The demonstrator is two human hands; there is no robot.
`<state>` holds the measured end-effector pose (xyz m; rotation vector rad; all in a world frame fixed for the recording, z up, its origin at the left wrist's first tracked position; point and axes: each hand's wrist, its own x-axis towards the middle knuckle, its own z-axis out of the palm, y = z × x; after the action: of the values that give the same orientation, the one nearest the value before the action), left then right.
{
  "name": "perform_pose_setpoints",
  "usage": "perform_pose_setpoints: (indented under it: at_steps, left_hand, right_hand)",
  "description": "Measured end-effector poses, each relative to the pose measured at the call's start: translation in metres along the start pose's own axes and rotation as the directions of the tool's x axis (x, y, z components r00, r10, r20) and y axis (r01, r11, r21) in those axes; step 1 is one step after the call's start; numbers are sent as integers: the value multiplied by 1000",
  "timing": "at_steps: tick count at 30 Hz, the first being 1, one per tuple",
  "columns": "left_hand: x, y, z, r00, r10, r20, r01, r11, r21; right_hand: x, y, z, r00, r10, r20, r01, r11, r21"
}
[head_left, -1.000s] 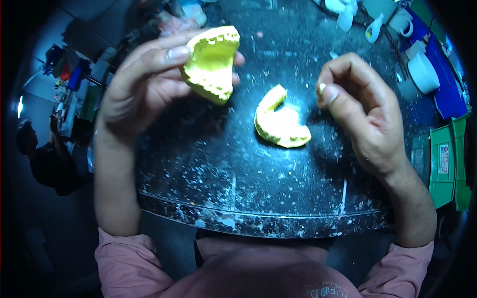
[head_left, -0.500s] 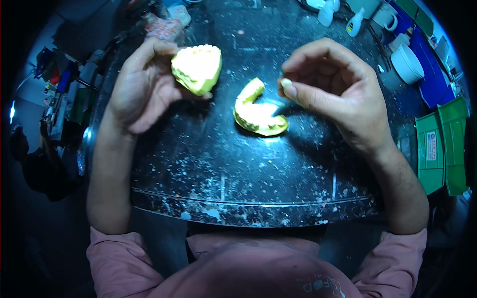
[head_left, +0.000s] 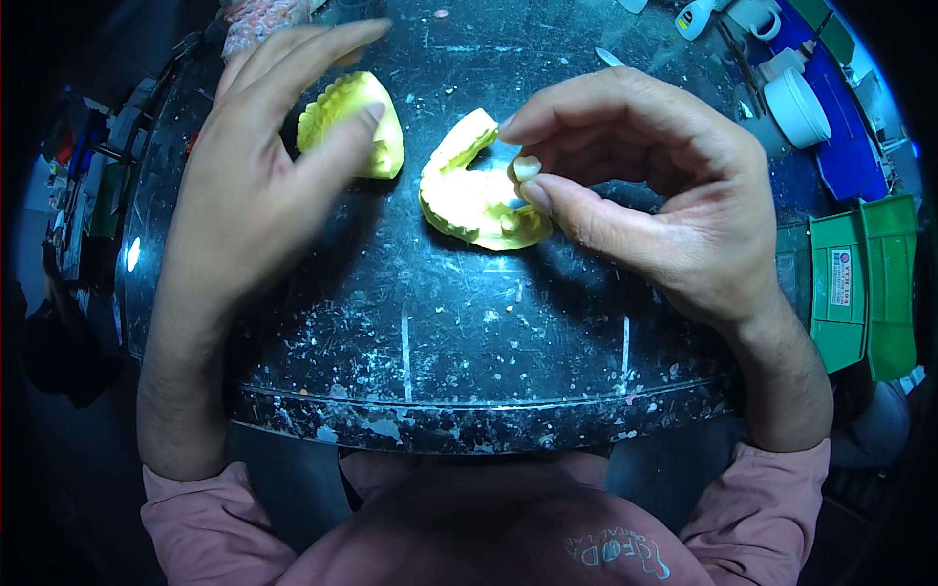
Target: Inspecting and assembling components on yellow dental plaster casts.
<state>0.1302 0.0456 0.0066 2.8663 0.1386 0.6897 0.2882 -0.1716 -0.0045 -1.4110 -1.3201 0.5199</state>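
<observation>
My left hand (head_left: 249, 181) is open, fingers spread and thumb held away, slightly blurred. Beneath it on the bench lies a yellow plaster dental cast (head_left: 388, 122) with a row of teeth along its left side; the thumb overlaps it in view, and I cannot tell whether it touches. A second, horseshoe-shaped yellow dental cast (head_left: 447, 161) rests to the right of the first, its middle washed out by bright light. Just beside its right end, my right hand (head_left: 684, 186) pinches a small cream-coloured dental crown (head_left: 527, 168) between thumb and fingertips.
The dark, scuffed workbench (head_left: 469, 342) is spotted with white specks. Green bins (head_left: 838, 293) stand at its right edge. Farther back on the right are a white tub (head_left: 798, 104), a mug (head_left: 757, 18) and a small bottle (head_left: 695, 18). Pinkish crumpled material (head_left: 262, 21) lies at the far left.
My left hand has let go of the first cast, which now lies on the bench, and its fingers have spread. My right hand still pinches the crown, now closer to the horseshoe cast.
</observation>
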Motion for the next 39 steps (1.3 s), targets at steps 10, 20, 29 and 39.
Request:
perform_pose_setpoints:
  at_steps: [10,20,29,39]
  left_hand:
    - [1,24,17,962,197,191,-194,980,-38]
    - [-3,21,16,987,73,-144,-149,756,-637]
    - [-8,23,9,983,120,-138,-180,751,-635]
    - [-8,26,4,979,170,-110,-202,816,-542]
  right_hand:
    - [3,10,-7,988,-96,-124,77,985,-153]
    - [11,21,2,700,-704,-119,674,707,-215]
    - [6,-23,-2,878,-465,113,453,732,-509]
    - [6,-17,8,905,-421,65,409,813,-415]
